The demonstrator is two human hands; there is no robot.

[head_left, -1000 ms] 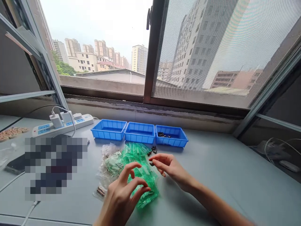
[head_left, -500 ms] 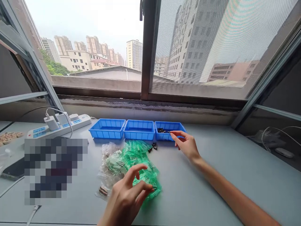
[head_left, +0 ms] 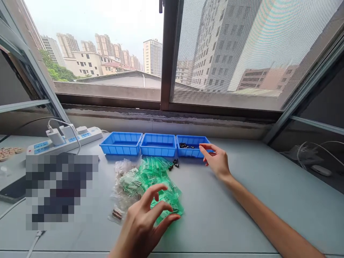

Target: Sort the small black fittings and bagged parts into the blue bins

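Note:
My left hand (head_left: 149,218) hovers above the near end of a pile of green clear plastic packets (head_left: 157,168). Its thumb and fingers are apart and curved, holding nothing. At the right-hand blue bin (head_left: 188,153), my right hand (head_left: 216,159) is by the right front corner, thumb and index fingertips together with nothing visible between them. Small black screw-like pieces (head_left: 184,145) lie inside that bin. A few more black pieces (head_left: 175,163) rest on the table beside the green packets. Clear packets (head_left: 122,195) with small metal parts lie left of the green ones.
A middle blue bin (head_left: 158,149) and a left blue bin (head_left: 120,148) stand in the same row below the window. At left are a white power strip (head_left: 91,134) with chargers, a pixelated patch, a dark phone (head_left: 13,190) and cables.
My right hand has drawn back to the right from over the right-hand bin. The fingers and thumb of my left hand have spread wider. The view has shifted slightly.

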